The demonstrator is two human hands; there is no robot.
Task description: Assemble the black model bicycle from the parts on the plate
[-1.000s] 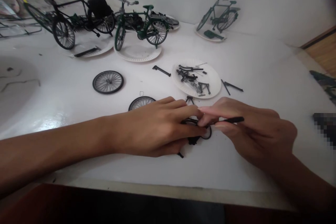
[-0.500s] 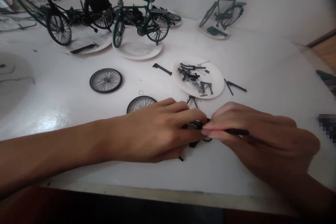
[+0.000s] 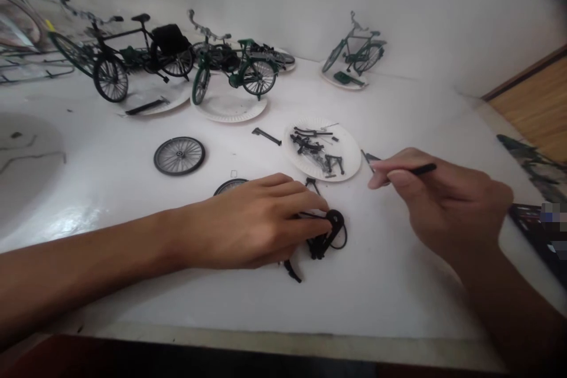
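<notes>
My left hand point(image 3: 266, 221) lies low over the table, its fingers closed on a black model bicycle frame point(image 3: 325, 242) with a chain guard. Much of that frame is hidden under the fingers. Just beyond the hand, a spoked wheel point(image 3: 228, 185) is partly covered by it. To the right, my right hand point(image 3: 443, 201) is raised, pinching a slim black stick-like tool point(image 3: 424, 170) whose working tip I cannot make out. A gap separates the tool from the frame.
A paper plate point(image 3: 357, 159) holds several small dark parts. A loose wheel point(image 3: 180, 155) lies left of it, near a short black part point(image 3: 266, 136). Behind stand a black model bicycle point(image 3: 146, 41), a green one point(image 3: 239, 71) and another point(image 3: 357, 50) farther right.
My right hand has pulled away from the frame, up and to the right, with the tool still pinched. My left hand stays on the frame. The view has tilted upward.
</notes>
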